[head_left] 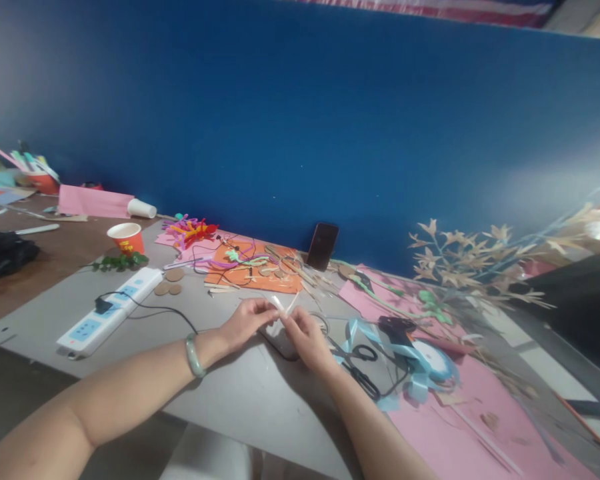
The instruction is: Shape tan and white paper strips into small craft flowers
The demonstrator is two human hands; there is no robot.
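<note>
Both hands meet over the middle of the grey board, fingertips close together. Between them is a small white strip, thin like paper or ribbon; its exact kind does not show. My left hand, below a pale green bangle, pinches the strip from the left. My right hand pinches it from the right, thumb on top. Under the hands a dark cable loops on the board, partly hidden by the fingers. To the right lie black-handled scissors and a light blue ribbon roll.
A white power strip with a black plug lies left, near a red paper cup and green leaves. Orange paper, coloured pipe cleaners and a leaning phone are at the back. Dried stems and pink paper occupy the right.
</note>
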